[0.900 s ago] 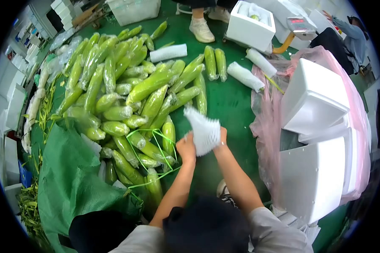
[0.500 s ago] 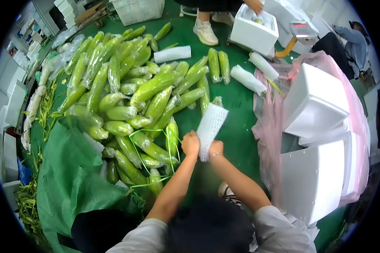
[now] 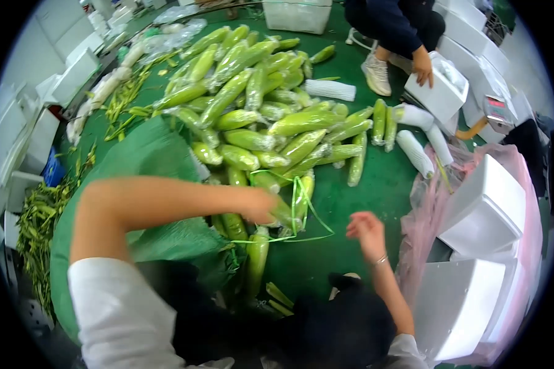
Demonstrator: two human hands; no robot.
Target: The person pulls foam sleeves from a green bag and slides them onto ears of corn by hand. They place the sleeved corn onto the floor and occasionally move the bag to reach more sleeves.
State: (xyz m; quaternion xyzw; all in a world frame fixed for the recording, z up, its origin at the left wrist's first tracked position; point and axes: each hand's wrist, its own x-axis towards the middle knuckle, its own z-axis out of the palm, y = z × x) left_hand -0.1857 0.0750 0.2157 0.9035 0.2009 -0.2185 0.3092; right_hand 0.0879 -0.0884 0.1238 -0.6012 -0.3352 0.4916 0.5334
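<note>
My left hand (image 3: pixel 260 206), blurred by motion, reaches across over the near part of a pile of long green vegetables (image 3: pixel 301 123) wrapped in clear film. Its fingers are too smeared to read. A loop of thin green strap (image 3: pixel 317 237) lies by that hand. My right hand (image 3: pixel 368 232) hangs over the green floor to the right of the strap, its fingers partly spread and nothing in them. Beyond it, white foam net sleeves (image 3: pixel 415 152) lie together on the floor beside two bare wrapped vegetables (image 3: pixel 385 125).
A green woven sack (image 3: pixel 123 160) is at my left, with stripped leaves (image 3: pixel 40 246) past it. White foam boxes (image 3: pixel 461 301) stand in pink plastic (image 3: pixel 415 227) at right. Across from me, a co-worker's hand (image 3: pixel 422 64) touches a foam box (image 3: pixel 440 92) near a scale (image 3: pixel 497 111).
Both hands have let go of the foam-sleeved vegetable, and another sleeve now lies with those at right. My left hand has swung left over the pile; the view has shifted.
</note>
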